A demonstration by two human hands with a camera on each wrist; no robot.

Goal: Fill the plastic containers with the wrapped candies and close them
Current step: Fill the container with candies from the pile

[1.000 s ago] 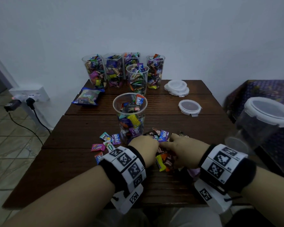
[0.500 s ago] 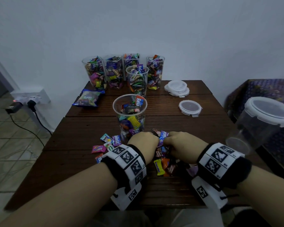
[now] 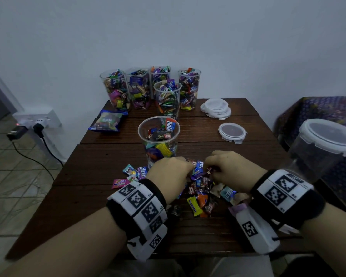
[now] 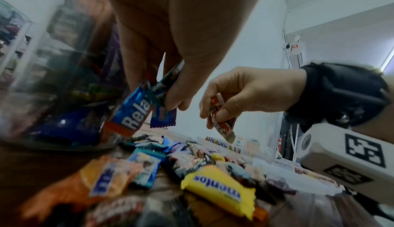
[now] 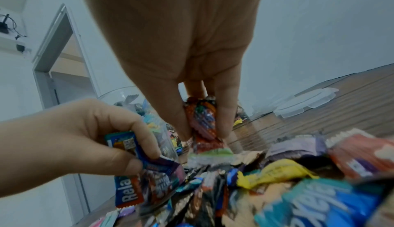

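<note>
A clear plastic container (image 3: 158, 136), partly filled with wrapped candies, stands open at the table's middle. A pile of loose candies (image 3: 203, 193) lies in front of it. My left hand (image 3: 173, 172) pinches a few candies, among them a blue Relaxa wrapper (image 4: 133, 112), just above the pile beside the container's base. My right hand (image 3: 226, 168) pinches a red wrapped candy (image 4: 222, 121) between thumb and fingers, close to the left hand. Several filled open containers (image 3: 140, 87) stand at the back. One loose lid (image 3: 231, 131) lies to the right.
A stack of lids (image 3: 216, 107) sits at the back right of the wooden table (image 3: 92, 196). A candy bag (image 3: 108, 121) lies at the left. A few candies (image 3: 128, 176) lie left of the pile. A lidded container (image 3: 326, 148) stands off the right edge, on a patterned cloth.
Both hands have lifted slightly off the pile toward the container, each now holding candies.
</note>
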